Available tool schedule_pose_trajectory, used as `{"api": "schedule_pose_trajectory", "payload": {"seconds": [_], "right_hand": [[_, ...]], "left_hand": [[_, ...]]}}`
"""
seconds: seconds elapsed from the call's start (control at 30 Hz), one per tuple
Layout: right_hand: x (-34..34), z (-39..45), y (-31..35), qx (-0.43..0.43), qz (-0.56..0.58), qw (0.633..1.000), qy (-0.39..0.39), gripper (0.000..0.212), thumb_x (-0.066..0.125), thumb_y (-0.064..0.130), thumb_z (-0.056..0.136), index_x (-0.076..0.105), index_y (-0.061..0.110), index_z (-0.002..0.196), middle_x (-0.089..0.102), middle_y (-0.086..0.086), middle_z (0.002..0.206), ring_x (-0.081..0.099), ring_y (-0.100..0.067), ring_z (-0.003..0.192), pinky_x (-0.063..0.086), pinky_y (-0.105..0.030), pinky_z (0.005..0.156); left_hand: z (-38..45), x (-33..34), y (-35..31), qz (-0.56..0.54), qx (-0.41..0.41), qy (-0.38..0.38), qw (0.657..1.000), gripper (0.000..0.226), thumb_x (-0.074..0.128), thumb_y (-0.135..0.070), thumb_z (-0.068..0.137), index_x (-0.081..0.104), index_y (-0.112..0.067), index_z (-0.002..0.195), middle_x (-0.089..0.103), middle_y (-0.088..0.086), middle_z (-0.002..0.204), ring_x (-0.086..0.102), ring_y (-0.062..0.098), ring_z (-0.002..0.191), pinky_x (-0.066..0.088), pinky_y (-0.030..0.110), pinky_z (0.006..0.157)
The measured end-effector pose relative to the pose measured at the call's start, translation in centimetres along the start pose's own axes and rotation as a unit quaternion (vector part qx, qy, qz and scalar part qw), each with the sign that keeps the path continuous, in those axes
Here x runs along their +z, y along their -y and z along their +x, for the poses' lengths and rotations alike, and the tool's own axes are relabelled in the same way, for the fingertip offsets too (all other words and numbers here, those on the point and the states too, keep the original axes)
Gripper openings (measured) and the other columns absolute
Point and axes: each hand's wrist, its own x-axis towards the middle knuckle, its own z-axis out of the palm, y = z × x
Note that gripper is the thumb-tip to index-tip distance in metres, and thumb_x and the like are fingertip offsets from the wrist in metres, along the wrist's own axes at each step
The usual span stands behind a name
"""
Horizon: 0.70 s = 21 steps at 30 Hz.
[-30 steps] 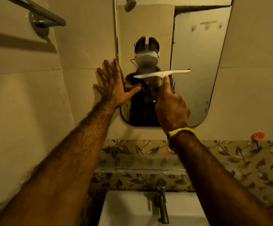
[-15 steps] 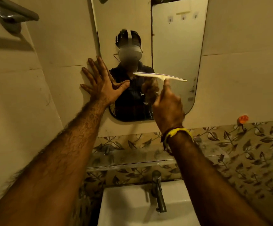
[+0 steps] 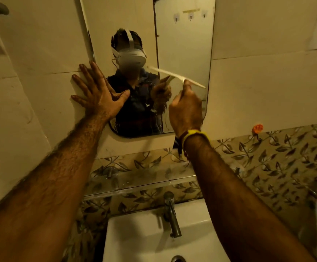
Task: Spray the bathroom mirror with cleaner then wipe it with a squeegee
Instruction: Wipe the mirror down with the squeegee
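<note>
While the left hand (image 3: 99, 95) is being pressed flat, fingers apart, beside the mirror (image 3: 182, 53) left edge, the squeegee (image 3: 174, 76) is being clamped in the right hand (image 3: 186, 110) grip against the glass near its right edge; wiping is judged under way, and a steady downward pull toward the bottom edge is being called for.

A white sink (image 3: 146, 241) sits at the bottom, a metal tap (image 3: 171, 214) rising from its back edge. Above it runs a glass shelf (image 3: 135, 184) against leaf-patterned tiles (image 3: 267, 159) (plain tiles higher up). An orange hook (image 3: 258, 128) sticks near the border.
</note>
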Motion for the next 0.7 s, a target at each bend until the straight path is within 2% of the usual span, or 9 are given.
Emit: {"api": "schedule_pose_trajectory", "payload": {"seconds": [0.07, 0.13, 0.2, 0.3, 0.37, 0.47, 0.57, 0.63, 0.7], "right_hand": [[-0.5, 2.9, 0.6, 0.016, 0.01, 0.999, -0.034, 0.043, 0.046, 0.022, 0.098, 0.048, 0.022, 0.141, 0.044, 0.017, 0.061, 0.047, 0.003, 0.05, 0.035, -0.011, 0.039], [-0.5, 4.6, 1.0, 0.024, 0.002, 0.997, -0.069, 0.042, 0.047, 0.022, 0.097, 0.05, 0.021, 0.139, 0.034, 0.022, 0.06, 0.036, 0.007, 0.048, 0.022, -0.006, 0.04], [-0.1, 3.0, 0.9, 0.016, 0.005, 0.998, -0.056, 0.046, 0.044, 0.023, 0.098, 0.043, 0.021, 0.144, 0.038, 0.018, 0.058, 0.041, 0.004, 0.046, 0.028, -0.01, 0.038], [0.8, -3.8, -0.3, 0.009, 0.009, 0.999, 0.038, 0.053, 0.038, 0.023, 0.101, 0.026, 0.025, 0.152, 0.054, 0.007, 0.061, 0.057, -0.009, 0.051, 0.053, -0.027, 0.044], [1.0, -6.4, -0.4, 0.004, 0.006, 0.999, 0.053, 0.054, 0.037, 0.023, 0.101, 0.025, 0.026, 0.153, 0.057, 0.001, 0.062, 0.058, -0.015, 0.052, 0.053, -0.028, 0.046], [1.3, -2.6, 1.0, -0.012, 0.027, 1.0, -0.009, 0.05, 0.041, 0.021, 0.099, 0.036, 0.021, 0.149, 0.045, 0.013, 0.055, 0.047, 0.002, 0.044, 0.031, -0.008, 0.033], [1.1, 1.6, 2.2, -0.005, 0.026, 0.998, -0.053, 0.051, 0.044, 0.024, 0.097, 0.039, 0.017, 0.147, 0.041, 0.013, 0.052, 0.045, 0.003, 0.041, 0.029, -0.008, 0.03], [1.0, 0.1, 1.9, -0.009, 0.002, 0.999, -0.036, 0.053, 0.042, 0.023, 0.099, 0.033, 0.019, 0.15, 0.042, 0.012, 0.052, 0.045, 0.001, 0.042, 0.035, -0.01, 0.034], [0.9, -4.0, 0.8, -0.018, -0.007, 0.999, 0.044, 0.056, 0.041, 0.022, 0.1, 0.024, 0.022, 0.154, 0.051, 0.009, 0.058, 0.052, -0.004, 0.046, 0.05, -0.022, 0.04]], "left_hand": [[-0.3, 0.2, 0.5, 0.014, 0.01, -0.017, 1.0, 0.127, 0.051, -0.085, 0.076, -0.021, -0.018, 0.156, -0.021, 0.017, 0.165, -0.017, 0.047, 0.15, 0.002, 0.078, 0.111], [-0.8, 0.4, 1.1, 0.025, 0.025, -0.036, 0.999, 0.124, 0.052, -0.082, 0.079, -0.019, -0.017, 0.157, -0.018, 0.016, 0.166, -0.014, 0.045, 0.151, 0.004, 0.076, 0.113], [-1.3, 0.6, 1.5, 0.029, 0.035, -0.049, 0.998, 0.12, 0.052, -0.079, 0.082, -0.017, -0.016, 0.157, -0.016, 0.016, 0.167, -0.012, 0.044, 0.152, 0.006, 0.074, 0.116], [-2.0, 1.0, 1.8, 0.043, 0.045, -0.053, 0.997, 0.115, 0.05, -0.076, 0.085, -0.013, -0.014, 0.158, -0.014, 0.017, 0.167, -0.011, 0.043, 0.153, 0.003, 0.072, 0.117], [-2.2, 1.4, 1.8, 0.046, 0.046, -0.052, 0.997, 0.112, 0.047, -0.076, 0.086, -0.011, -0.013, 0.159, -0.013, 0.017, 0.167, -0.01, 0.044, 0.153, 0.003, 0.072, 0.117], [-2.3, 1.5, 1.9, 0.052, 0.047, -0.054, 0.996, 0.114, 0.044, -0.08, 0.084, -0.009, -0.012, 0.159, -0.009, 0.019, 0.167, -0.007, 0.045, 0.152, 0.005, 0.073, 0.116], [-2.2, 1.6, 2.1, 0.051, 0.048, -0.057, 0.996, 0.116, 0.04, -0.083, 0.082, -0.008, -0.011, 0.159, -0.007, 0.019, 0.167, -0.005, 0.045, 0.153, 0.007, 0.073, 0.116], [-2.1, 1.7, 2.1, 0.042, 0.05, -0.062, 0.996, 0.115, 0.041, -0.082, 0.082, -0.008, -0.011, 0.159, -0.007, 0.018, 0.167, -0.006, 0.044, 0.153, 0.006, 0.073, 0.116], [-2.0, 1.7, 2.1, 0.033, 0.048, -0.068, 0.996, 0.114, 0.044, -0.08, 0.084, -0.008, -0.012, 0.159, -0.008, 0.017, 0.167, -0.007, 0.043, 0.153, 0.005, 0.072, 0.117]]}}
